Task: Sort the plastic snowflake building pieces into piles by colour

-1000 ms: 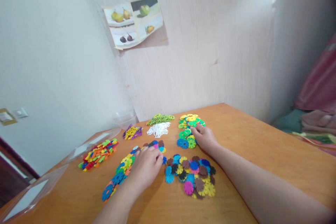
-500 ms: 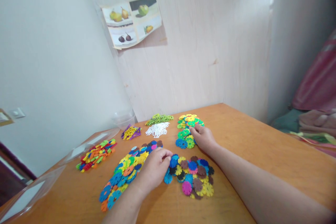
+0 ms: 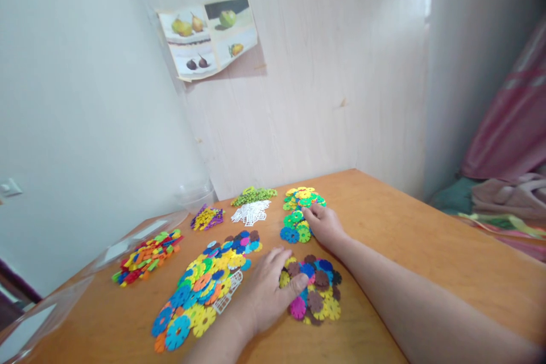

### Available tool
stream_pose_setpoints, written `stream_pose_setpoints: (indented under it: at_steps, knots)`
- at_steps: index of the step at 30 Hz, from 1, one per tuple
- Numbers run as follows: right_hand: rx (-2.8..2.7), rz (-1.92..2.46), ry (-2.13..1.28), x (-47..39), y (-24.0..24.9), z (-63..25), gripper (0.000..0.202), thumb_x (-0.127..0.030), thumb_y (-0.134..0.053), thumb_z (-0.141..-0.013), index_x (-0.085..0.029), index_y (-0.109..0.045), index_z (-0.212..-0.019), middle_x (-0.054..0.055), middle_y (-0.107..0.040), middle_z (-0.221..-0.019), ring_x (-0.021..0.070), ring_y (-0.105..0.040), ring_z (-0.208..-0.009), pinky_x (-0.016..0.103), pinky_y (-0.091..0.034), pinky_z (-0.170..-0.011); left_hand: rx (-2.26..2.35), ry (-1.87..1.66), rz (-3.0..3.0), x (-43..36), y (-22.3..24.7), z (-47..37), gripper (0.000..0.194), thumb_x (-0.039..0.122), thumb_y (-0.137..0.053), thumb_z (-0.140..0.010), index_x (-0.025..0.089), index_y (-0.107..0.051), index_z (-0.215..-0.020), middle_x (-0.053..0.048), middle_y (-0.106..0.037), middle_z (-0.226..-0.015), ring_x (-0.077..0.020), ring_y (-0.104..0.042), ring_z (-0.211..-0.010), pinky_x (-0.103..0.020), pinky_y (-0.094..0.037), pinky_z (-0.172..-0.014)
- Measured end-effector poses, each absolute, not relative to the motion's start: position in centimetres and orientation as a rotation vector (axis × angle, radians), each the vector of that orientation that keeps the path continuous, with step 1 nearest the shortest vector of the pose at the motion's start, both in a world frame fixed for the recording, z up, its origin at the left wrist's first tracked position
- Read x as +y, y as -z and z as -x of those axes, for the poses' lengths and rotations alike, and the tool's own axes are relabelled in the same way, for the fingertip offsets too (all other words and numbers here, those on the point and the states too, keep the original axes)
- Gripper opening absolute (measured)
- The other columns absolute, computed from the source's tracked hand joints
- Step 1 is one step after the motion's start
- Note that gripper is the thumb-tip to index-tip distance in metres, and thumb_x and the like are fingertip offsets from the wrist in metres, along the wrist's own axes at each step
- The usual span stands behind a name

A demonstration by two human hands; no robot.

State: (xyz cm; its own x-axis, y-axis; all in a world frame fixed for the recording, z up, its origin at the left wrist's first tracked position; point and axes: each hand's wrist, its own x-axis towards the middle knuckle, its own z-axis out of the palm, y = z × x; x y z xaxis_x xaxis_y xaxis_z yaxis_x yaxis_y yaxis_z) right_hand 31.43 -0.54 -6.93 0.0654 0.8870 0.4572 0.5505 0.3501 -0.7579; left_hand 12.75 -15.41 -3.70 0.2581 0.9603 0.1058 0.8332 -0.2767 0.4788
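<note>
My left hand (image 3: 277, 287) lies with its fingers spread over the left side of a pile of dark, brown, pink and yellow notched discs (image 3: 322, 290). My right hand (image 3: 322, 222) is closed at the edge of the green, yellow and blue discs (image 3: 303, 233); what its fingertips grip is hidden. Left of my left hand is a long heap of mixed coloured discs (image 3: 205, 278), with a white lattice piece (image 3: 228, 293) at its right side.
Farther back lie white pieces (image 3: 251, 213), green pieces (image 3: 255, 196) and purple and yellow pieces (image 3: 207, 218). At the left are red, orange and green pieces (image 3: 149, 257), plastic bags (image 3: 46, 313) and a clear tub (image 3: 194, 193).
My left hand has moved right and opened over the dark disc pile, uncovering the white lattice piece. My right hand stays by the green discs. The view has shifted slightly.
</note>
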Motion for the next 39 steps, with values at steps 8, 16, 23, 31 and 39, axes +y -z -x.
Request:
stream_pose_setpoints:
  at_steps: [8, 16, 23, 31, 39]
  knots:
    - [-1.611, 1.323, -0.428, -0.7, 6.7, -31.4, 0.043, -0.049, -0.044, -0.089, -0.021, -0.041, -0.058, -0.004, -0.042, -0.050, 0.0121, -0.042, -0.056, 0.024, -0.025, -0.054, 1.717, -0.589, -2.304, -16.3, 3.3, -14.2, 0.068, 0.068, -0.047, -0.086, 0.020, -0.058, -0.133, -0.012, -0.057, -0.136, -0.0293, -0.051, -0.128, -0.044, -0.041, -0.109]
    - [-1.596, 1.321, -0.425, -0.7, 6.8, -31.3, 0.043, -0.051, -0.044, -0.090, -0.021, -0.043, -0.059, -0.005, -0.043, -0.051, 0.0116, -0.043, -0.055, 0.024, -0.026, -0.054, 1.713, -0.473, -2.363, -16.2, 3.9, -14.0, 0.075, 0.069, -0.037, -0.090, 0.022, -0.044, -0.147, -0.010, -0.041, -0.154, -0.0315, -0.035, -0.142, -0.049, -0.030, -0.116]
    - [-1.691, 1.413, -0.315, -1.7, 5.6, -31.6, 0.038, -0.052, -0.045, -0.092, -0.022, -0.061, -0.075, -0.002, -0.059, -0.065, 0.0141, -0.053, -0.063, 0.025, -0.032, -0.058, 1.711, -0.529, -2.339, -15.9, 4.2, -13.7, 0.070, 0.065, -0.037, -0.092, 0.021, -0.047, -0.145, -0.009, -0.045, -0.151, -0.0278, -0.039, -0.140, -0.044, -0.030, -0.116]
    - [-2.209, 1.283, 0.017, -3.1, 5.1, -30.8, 0.048, -0.061, -0.053, -0.088, -0.039, -0.062, -0.129, 0.007, -0.051, -0.144, 0.0326, -0.035, -0.139, 0.057, -0.017, -0.111, 1.717, -0.599, -2.298, -16.1, 3.4, -13.9, 0.067, 0.065, -0.036, -0.093, 0.020, -0.053, -0.140, -0.010, -0.051, -0.146, -0.0280, -0.046, -0.134, -0.043, -0.036, -0.113]
    - [-2.251, 1.374, 0.038, -2.5, 5.2, -31.2, 0.048, -0.061, -0.045, -0.092, -0.039, -0.060, -0.132, 0.006, -0.045, -0.151, 0.0340, -0.022, -0.146, 0.064, -0.003, -0.113, 1.618, -0.897, -2.336, -15.6, 3.7, -13.1, 0.045, 0.054, -0.042, -0.095, 0.023, -0.066, -0.118, -0.009, -0.066, -0.123, -0.0254, -0.059, -0.116, -0.041, -0.045, -0.102]
